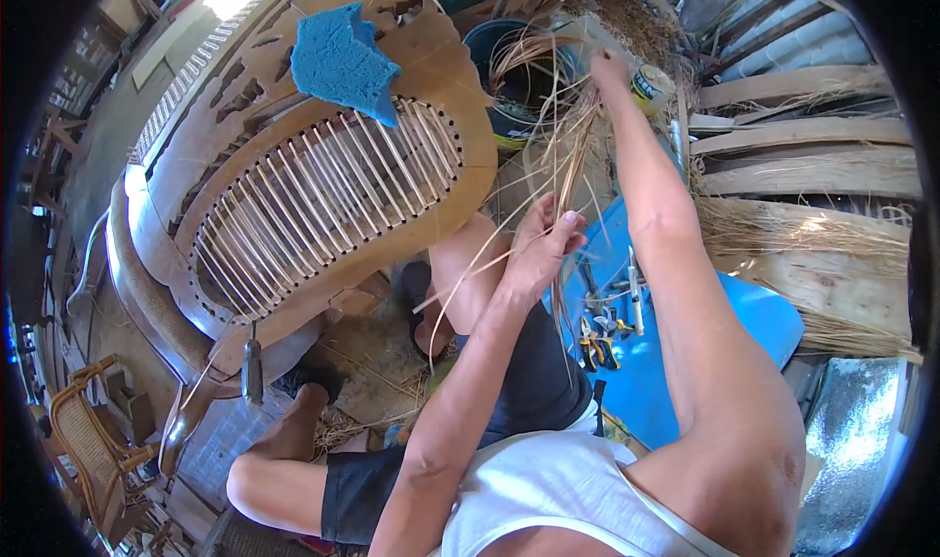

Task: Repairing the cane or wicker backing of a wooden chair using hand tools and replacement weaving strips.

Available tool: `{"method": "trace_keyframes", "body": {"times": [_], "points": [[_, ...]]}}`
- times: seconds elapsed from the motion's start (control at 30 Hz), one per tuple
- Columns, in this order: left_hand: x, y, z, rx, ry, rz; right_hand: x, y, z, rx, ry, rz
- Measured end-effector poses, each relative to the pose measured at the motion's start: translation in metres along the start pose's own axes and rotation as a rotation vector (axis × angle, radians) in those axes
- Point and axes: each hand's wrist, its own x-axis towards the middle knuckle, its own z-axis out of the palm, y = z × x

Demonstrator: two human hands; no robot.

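Observation:
A loose bundle of thin cane strands (pixel 578 151) runs between my two hands. My left hand (pixel 543 244) is closed loosely round its lower part, thumb up, with loose ends trailing below. Farther away, my right hand (pixel 609 75) is closed on the upper part, beside a dark bucket (pixel 493 43) that has more strands in it. To the left stands a carved wooden furniture frame (pixel 477 161). Parallel cane strands (pixel 323 195) cross its oval opening, threaded through small holes along the edge. A blue spongy cloth (pixel 343 60) lies over the top of this opening.
A handled tool (pixel 253 371) sits upright at the frame's lower edge. Pliers (pixel 599 347) and other tools lie on a blue plastic surface (pixel 676 391) under my right arm. A tin (pixel 651 87) stands near my right hand. Wooden boards (pixel 803 170) and cane bundles (pixel 803 226) are at the right.

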Motion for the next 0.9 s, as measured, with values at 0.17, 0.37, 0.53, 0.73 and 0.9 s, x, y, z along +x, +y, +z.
{"method": "trace_keyframes", "body": {"times": [0.17, 0.37, 0.53, 0.73, 0.9], "points": [[-0.006, 0.006, 0.007, 0.266, -0.280, 0.119, -0.020, -0.033, -0.088, 0.139, 0.052, -0.240], [0.023, 0.018, 0.012, -0.037, 0.147, 0.231, -0.164, -0.059, -0.111, -0.089, 0.051, -0.697], [0.049, 0.037, 0.011, -0.127, 0.407, 0.121, -0.282, 0.000, -0.076, -0.003, -0.183, -0.726], [0.077, -0.003, -0.010, 0.059, 0.519, 0.268, -0.302, -0.030, -0.120, -0.217, -0.942, -0.497], [0.073, -0.010, 0.004, -0.045, 0.470, 0.169, -0.178, -0.092, -0.199, 0.400, -0.698, -0.442]]}}
